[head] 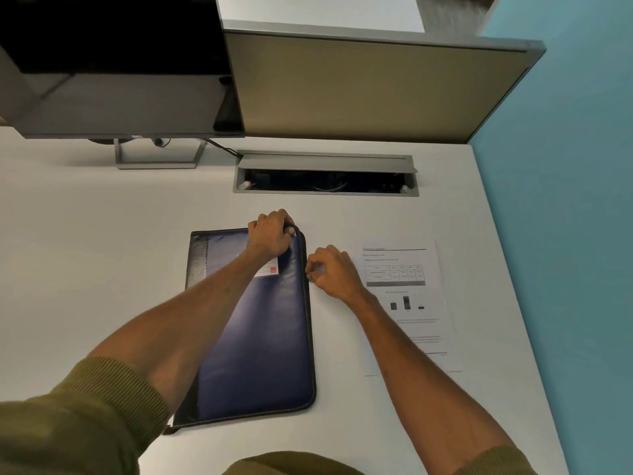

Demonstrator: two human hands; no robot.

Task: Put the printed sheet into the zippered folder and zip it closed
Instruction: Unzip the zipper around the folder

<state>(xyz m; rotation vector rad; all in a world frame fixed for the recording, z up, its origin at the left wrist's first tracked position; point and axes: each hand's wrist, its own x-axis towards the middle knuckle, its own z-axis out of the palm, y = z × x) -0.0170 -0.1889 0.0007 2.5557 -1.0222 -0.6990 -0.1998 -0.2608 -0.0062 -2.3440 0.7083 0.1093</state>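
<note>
Olive sleeves point(78, 416) are framing the bare forearms reaching over the white desk point(102, 252). Left hand point(272, 236) is gripping the far right corner of the navy zippered folder point(260, 344), lying flat. Right hand point(330, 269) is pinching its zipper edge. Printed sheet point(409, 303) is lying outside, just right of it.

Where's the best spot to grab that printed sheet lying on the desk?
Probably its right edge: the printed sheet lies flat on the white desk, the right forearm crosses its lower left corner, and the right side is bare. Slide it, then pinch.
</note>
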